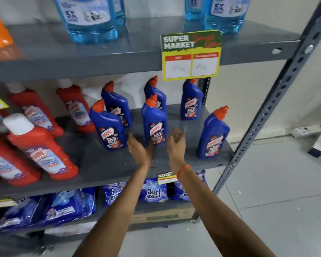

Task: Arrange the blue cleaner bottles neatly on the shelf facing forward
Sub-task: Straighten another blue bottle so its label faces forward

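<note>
Several blue cleaner bottles with red caps stand upright on the grey middle shelf [104,164]. A front-left bottle [109,127] and a middle bottle [154,123] face forward, and a front-right bottle [212,134] stands near the shelf's right edge. More blue bottles stand behind, including one at the back right [191,101]. My left hand [139,149] reaches beside the base of the middle bottle, fingers apart, touching its lower left side. My right hand [176,143] hovers just right of that bottle, fingers curled and blurred, holding nothing.
Red bottles with white caps [41,149] crowd the left of the same shelf. A yellow price sign [191,56] hangs from the upper shelf, which carries light-blue bottles [89,19]. Detergent packs [154,191] lie on the shelf below. A slotted upright [267,112] bounds the right side.
</note>
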A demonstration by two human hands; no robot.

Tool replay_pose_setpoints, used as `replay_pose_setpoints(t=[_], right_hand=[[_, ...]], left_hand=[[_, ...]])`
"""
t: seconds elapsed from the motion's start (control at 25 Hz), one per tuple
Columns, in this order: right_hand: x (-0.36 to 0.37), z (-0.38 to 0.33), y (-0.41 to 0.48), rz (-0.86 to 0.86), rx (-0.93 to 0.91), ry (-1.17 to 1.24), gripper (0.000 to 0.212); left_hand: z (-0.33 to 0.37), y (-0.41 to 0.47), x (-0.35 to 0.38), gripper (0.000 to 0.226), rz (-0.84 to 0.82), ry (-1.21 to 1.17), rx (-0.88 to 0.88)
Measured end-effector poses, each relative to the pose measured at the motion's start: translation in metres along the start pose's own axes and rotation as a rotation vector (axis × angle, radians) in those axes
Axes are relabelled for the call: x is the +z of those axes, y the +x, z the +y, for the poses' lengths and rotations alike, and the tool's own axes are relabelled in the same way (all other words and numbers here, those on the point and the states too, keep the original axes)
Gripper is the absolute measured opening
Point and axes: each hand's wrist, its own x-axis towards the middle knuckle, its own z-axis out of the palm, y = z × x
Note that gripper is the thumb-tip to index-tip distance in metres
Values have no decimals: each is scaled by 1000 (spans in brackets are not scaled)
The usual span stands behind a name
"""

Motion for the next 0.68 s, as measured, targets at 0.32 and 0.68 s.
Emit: replay_pose_setpoints(t=[0.32,0.68], right_hand=[[-13,4,46,-460,-39,-369,45],[-72,34,3,-524,-185,-522,43]], left_hand=[[5,27,-15,48,-560,47,-159],[4,-25,-44,44,-706,144,-142]])
